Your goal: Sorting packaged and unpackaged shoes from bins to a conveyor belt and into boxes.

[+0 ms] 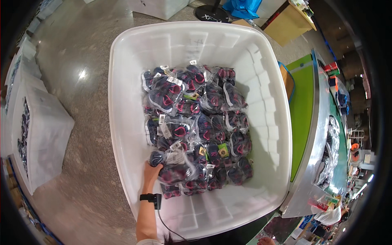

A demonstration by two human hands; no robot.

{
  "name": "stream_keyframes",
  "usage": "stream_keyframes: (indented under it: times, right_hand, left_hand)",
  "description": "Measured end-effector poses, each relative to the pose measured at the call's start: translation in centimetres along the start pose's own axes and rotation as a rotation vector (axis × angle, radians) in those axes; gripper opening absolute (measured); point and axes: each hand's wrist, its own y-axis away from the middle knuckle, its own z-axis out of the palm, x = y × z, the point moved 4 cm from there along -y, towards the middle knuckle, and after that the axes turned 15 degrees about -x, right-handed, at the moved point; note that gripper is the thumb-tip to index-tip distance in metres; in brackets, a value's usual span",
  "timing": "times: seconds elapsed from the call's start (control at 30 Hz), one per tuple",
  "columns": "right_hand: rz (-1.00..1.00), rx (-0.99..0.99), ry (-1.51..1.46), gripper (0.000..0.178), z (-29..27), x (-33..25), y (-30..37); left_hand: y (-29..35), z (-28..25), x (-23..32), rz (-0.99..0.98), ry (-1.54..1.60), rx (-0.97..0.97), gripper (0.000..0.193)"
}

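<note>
A big white plastic tub (281, 134) holds several rows of shoes in clear bags (204, 126), dark navy with pink trim and white soles. Over its near left part, my left hand (152, 170) is closed on a bagged pair of shoes (173, 165), gripping the end nearest the tub's left wall. A black strap with a small box and cable is around my left wrist. At the bottom edge, right of the middle, only a sliver of my right hand (266, 241) shows; its fingers cannot be made out.
Right of the tub stands a metal-edged conveyor (302, 163) with a green side panel, carrying more bagged items (326, 157). Another white tub (49, 130) with shoes sits on the left. Beyond the far rim are a black round base (211, 14) and a blue bag (243, 7).
</note>
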Motion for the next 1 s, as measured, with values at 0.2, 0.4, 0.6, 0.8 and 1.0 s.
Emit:
stream_keyframes:
  times: [0.2,0.4,0.6,0.8,1.0]
  right_hand:
    - [0.188,0.175,0.277,0.03,-0.3,-2.5,-4.4]
    - [0.203,0.24,0.411,0.025,6.1,-7.3,-4.0]
    - [0.125,0.071,0.788,0.024,6.6,-8.3,-6.6]
    - [-0.133,0.561,0.848,0.022,4.9,-17.4,-0.2]
    - [-0.525,1.323,0.833,0.048,-16.2,-29.5,6.9]
  left_hand:
    - [5.6,3.1,2.1,0.373,-0.796,0.393,0.064]
    - [1.1,9.5,-3.2,0.299,-1.065,0.308,0.073]
    - [-3.5,6.0,-6.9,-0.073,-1.003,-0.117,0.087]
    - [0.1,8.1,0.3,0.114,-1.072,-0.055,0.084]
    - [8.3,15.4,8.5,0.311,-0.879,-0.232,0.061]
